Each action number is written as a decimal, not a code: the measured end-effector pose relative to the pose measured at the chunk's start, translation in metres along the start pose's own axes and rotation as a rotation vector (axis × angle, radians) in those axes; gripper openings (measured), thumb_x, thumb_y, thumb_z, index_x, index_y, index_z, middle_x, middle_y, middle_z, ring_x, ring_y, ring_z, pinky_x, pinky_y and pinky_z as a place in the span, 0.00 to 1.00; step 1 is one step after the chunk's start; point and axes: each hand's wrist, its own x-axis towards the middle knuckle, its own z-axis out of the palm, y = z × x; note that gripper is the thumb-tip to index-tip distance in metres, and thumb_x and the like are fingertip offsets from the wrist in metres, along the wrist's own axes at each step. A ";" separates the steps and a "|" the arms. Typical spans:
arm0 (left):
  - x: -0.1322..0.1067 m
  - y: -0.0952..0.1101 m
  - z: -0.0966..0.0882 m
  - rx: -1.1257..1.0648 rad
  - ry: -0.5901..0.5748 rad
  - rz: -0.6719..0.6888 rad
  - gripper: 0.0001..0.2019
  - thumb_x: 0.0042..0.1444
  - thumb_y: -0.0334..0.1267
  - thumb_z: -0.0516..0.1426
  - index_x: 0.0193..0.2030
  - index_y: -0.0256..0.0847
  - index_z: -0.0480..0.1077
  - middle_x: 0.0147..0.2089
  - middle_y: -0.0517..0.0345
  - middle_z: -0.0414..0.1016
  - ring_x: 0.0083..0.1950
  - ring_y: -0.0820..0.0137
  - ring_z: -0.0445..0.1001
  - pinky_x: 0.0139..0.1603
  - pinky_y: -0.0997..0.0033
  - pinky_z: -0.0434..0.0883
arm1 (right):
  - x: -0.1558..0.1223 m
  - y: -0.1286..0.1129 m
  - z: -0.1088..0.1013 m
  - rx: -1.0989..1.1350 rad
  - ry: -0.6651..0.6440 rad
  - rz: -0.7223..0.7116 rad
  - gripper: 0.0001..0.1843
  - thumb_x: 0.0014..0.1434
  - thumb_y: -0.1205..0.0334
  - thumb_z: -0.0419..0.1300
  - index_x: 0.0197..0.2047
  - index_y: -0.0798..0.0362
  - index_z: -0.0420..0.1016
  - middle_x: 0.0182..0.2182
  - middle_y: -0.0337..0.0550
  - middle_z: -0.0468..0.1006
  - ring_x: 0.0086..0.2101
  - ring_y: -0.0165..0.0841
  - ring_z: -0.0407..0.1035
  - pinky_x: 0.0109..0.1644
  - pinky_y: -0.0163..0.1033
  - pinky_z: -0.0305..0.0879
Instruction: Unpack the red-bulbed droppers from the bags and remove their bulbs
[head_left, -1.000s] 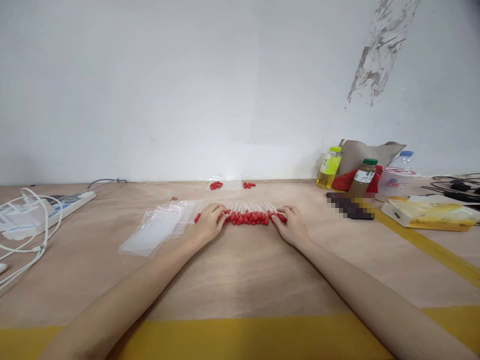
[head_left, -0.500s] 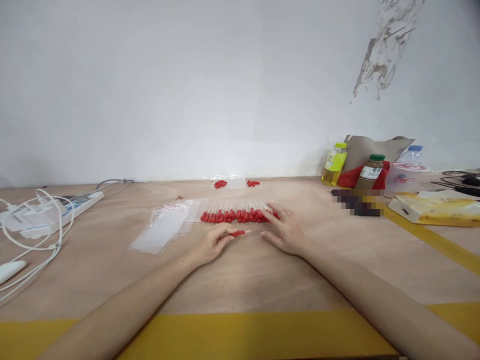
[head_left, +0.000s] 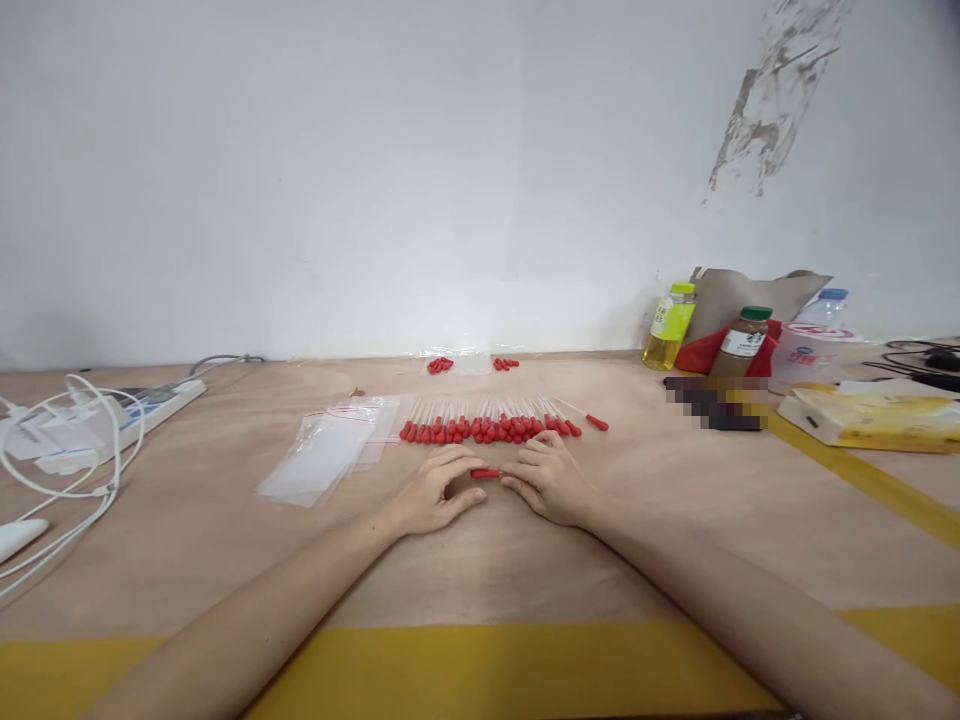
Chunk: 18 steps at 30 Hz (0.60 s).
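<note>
Several thin pale sticks with red bulb ends, which look like droppers (head_left: 491,430), lie side by side in a row with the red ends toward me. One dropper (head_left: 596,422) lies slanted at the row's right end. Just in front of the row, a single red piece (head_left: 486,473), its kind unclear, lies crosswise between my hands. My right hand (head_left: 551,480) pinches its right end between thumb and fingers. My left hand (head_left: 442,490) is at its left end, fingers curved over it and thumb apart below. Clear plastic bags (head_left: 322,455) lie left of the row.
Two small red piles (head_left: 440,366) lie on clear plastic by the wall. At left are a power strip (head_left: 165,405) and white cables (head_left: 112,490). Bottles (head_left: 670,325), a paper bag (head_left: 720,300) and a yellow tissue pack (head_left: 870,418) stand at right.
My right hand has come down and left from the row to the red piece. My left thumb has parted from the fingers. The slanted dropper at the row's right end now shows.
</note>
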 end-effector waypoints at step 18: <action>0.002 0.000 0.006 0.228 0.015 0.008 0.11 0.60 0.39 0.49 0.30 0.39 0.67 0.31 0.59 0.70 0.36 0.71 0.66 0.48 0.64 0.59 | 0.001 -0.009 -0.002 -0.017 0.082 -0.066 0.13 0.60 0.62 0.49 0.29 0.53 0.73 0.19 0.37 0.71 0.25 0.26 0.57 0.42 0.41 0.43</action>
